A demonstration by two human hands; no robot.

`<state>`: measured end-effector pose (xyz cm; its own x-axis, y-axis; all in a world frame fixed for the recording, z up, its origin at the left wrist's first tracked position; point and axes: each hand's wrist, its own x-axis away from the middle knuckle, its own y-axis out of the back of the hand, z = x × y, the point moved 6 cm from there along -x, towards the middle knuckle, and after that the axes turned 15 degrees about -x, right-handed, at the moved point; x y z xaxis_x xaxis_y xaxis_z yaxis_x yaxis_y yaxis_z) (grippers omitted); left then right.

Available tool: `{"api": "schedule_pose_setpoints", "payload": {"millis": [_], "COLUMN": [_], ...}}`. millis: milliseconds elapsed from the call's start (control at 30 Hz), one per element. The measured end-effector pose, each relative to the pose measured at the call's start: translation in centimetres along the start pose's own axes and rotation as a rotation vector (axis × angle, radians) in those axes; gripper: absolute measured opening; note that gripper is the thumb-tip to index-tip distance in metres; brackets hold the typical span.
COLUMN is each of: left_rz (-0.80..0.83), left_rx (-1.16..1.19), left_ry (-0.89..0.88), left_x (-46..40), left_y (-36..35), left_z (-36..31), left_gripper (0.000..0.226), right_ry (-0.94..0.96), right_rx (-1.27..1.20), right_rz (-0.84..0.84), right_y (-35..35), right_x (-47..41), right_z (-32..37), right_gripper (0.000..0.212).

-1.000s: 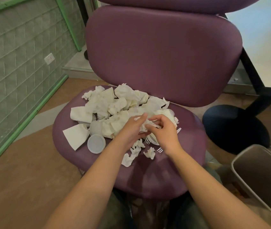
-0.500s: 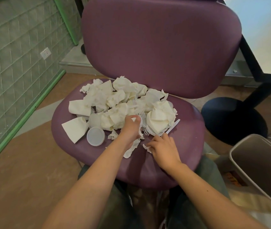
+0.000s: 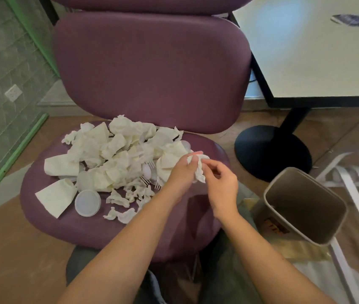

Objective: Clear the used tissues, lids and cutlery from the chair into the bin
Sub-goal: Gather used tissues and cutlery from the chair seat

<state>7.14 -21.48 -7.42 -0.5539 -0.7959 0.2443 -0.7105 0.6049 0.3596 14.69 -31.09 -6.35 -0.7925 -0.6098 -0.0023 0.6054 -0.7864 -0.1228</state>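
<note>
While no writing reads clearly, both hands (image 3: 200,172) pinch a crumpled tissue (image 3: 199,170)

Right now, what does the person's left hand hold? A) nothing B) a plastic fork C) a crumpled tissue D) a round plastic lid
C: the left hand grips a crumpled tissue above the chair seat, beside the right hand.

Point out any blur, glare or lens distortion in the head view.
Head view: the white rack at right is motion-smeared; glare washes the table top; wide-angle bending curves the chair back and wall tiles; the tissue in the left hand stays fairly sharp.
</note>
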Motion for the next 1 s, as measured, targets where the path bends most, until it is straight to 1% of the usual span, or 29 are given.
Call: {"api": "schedule_pose_setpoints", "payload": {"millis": [133,233,333,367,433,533,633,667,700,767,800,833,900,1000], "left_rz": [0.129,0.201,0.347,0.378,0.381,0.41,0.508,0.517,0.484,0.343,0.29,0.279,0.317,0.303], "left_rx": [0.083,0.112,0.169,0.151,0.085,-0.015,-0.126,-0.211,-0.332,-0.572,-0.634,-0.663,-0.681,-0.693], "left_ry": [-0.021,0.031,0.09,0.097,0.115,0.131,0.082,0.046,0.001,-0.04,-0.025,0.0,0.049,0.08], "left_x": [-0.6,-1.3,-2.0,-2.0,-2.3,-2.8,-3.1,-3.2,-3.4,-4.1,-4.4,-4.5,-4.8,-5.3], "left_y": [-4.6,-7.7,-11.6,-12.7,-15.3,-19.1,-22.0,-23.0,-23.7,-24.6,-24.8,-25.0,-25.6,-25.6], "left_z": [-1.7,-2.3,-2.7,-3.0,-3.3,-3.3,-2.9,-2.8,-2.7,-2.0,-1.5,-1.2,-0.1,1.0], "left_gripper": [0.031,0.029,0.027,0.027,0.025,0.017,0.026,0.029,0.03,0.031,0.034,0.038,0.04,0.03], "right_ry": [0.017,0.044,0.041,0.03,0.011,0.03,-0.016,-0.05,-0.08,-0.113,-0.124,-0.139,-0.187,-0.242], "right_rx": [-0.011,0.108,0.198,0.207,0.242,0.32,0.345,0.345,0.345,0.361,0.372,0.383,0.401,0.473], "right_rz": [0.016,0.051,-0.018,-0.047,-0.101,-0.193,-0.261,-0.289,-0.316,-0.366,-0.382,-0.389,-0.376,-0.337], "right_y": [3.8,6.8,10.6,11.8,14.2,17.9,21.2,22.6,23.8,25.8,26.7,27.4,28.2,28.3], "right_x": [-0.9,-1.8,-2.8,-2.9,-3.0,-3.3,-3.8,-4.0,-4.1,-4.3,-4.4,-4.6,-4.9,-5.5], "right_z": [0.3,0.4,0.4,0.5,0.5,0.3,-0.5,-1.0,-1.4,-2.2,-2.5,-2.9,-4.0,-5.9], "right_gripper": [0.021,0.029,0.033,0.033,0.033,0.03,0.022,0.021,0.022,0.022,0.021,0.019,0.017,0.016]}}
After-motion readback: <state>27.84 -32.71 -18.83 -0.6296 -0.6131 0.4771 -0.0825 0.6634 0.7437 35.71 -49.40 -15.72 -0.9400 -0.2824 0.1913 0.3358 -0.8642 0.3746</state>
